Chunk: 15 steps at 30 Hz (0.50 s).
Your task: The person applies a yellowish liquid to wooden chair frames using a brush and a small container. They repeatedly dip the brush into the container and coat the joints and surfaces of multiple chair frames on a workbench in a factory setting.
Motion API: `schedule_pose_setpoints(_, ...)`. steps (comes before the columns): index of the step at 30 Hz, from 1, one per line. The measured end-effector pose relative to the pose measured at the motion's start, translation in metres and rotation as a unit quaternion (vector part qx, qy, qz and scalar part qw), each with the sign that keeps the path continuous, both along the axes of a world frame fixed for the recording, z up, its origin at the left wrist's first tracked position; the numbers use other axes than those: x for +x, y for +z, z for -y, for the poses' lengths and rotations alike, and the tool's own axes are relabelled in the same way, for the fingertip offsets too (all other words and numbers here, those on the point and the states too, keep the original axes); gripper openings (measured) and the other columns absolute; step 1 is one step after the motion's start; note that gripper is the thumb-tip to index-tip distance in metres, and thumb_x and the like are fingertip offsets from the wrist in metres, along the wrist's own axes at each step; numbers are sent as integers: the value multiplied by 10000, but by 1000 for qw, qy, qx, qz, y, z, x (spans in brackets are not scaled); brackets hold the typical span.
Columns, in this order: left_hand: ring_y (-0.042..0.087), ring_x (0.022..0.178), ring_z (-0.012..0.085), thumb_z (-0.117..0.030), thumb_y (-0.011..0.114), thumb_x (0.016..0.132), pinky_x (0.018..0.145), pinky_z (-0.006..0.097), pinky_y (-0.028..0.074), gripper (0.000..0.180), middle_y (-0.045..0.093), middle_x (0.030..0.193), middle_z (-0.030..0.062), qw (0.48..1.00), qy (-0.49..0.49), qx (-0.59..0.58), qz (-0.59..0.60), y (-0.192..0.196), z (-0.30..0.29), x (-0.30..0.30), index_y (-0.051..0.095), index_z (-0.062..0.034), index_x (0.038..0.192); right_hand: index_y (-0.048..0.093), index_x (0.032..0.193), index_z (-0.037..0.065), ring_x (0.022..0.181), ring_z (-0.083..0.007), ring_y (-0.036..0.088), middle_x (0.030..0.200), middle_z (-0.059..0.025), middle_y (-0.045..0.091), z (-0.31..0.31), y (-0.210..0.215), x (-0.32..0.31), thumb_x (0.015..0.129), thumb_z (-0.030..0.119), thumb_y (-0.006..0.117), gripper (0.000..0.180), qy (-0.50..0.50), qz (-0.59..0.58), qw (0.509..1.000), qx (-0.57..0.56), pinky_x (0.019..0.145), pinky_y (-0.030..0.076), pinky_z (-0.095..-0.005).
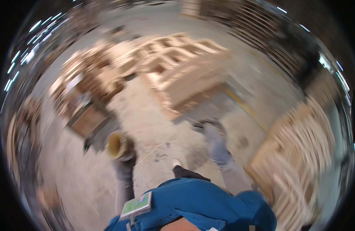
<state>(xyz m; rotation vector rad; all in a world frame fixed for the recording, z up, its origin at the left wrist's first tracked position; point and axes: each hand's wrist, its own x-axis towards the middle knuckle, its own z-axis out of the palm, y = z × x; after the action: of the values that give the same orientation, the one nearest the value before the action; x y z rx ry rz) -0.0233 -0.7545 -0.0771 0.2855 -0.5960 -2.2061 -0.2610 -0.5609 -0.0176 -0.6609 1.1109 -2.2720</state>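
My left hand (127,154) is closed on a round, hollow, yellowish thing (115,145) with a pale rim. Blur hides whether it is a roll of tape or a cup. Ahead and to the right, my right hand (212,126) hangs over the floor near a stack of pale wooden frames (196,77), apart from it as far as I can see. Its fingers are smeared by motion, and a dark patch beside them cannot be made out.
A brown box-like stand (89,120) with small items on top is at the left, before more piled wood pieces (96,73). Many pale wooden strips (297,154) lie stacked at the right. A yellow line (241,104) runs along the concrete floor (154,142).
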Motion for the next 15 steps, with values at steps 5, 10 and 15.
schedule_pose_setpoints(5,457,1142,409,-467,319,910,927,608,365,564,444,1267,220,997,-58,8,-56,66,44,-43,437,-25,1241,536,945,-7,765,-173,610,822,-75,559,117,-3,-27,866,57,518,104,28,-45,991,123,657,536,-290)
schedule_pose_setpoints(10,455,1149,402,-498,318,892,938,568,379,636,415,1290,235,990,-6,124,-72,54,98,-3,377,-8,1293,565,1010,-48,704,-165,621,878,-115,606,238,-17,20,865,41,543,171,135,-23,982,128,601,551,-271)
schedule_pose_setpoints(15,450,1161,401,-522,279,906,924,522,420,677,377,1310,244,990,59,96,-90,32,160,-3,294,-3,1341,542,1032,-62,655,-154,605,838,-122,603,355,-40,54,875,65,538,202,335,-38,932,136,562,533,-256)
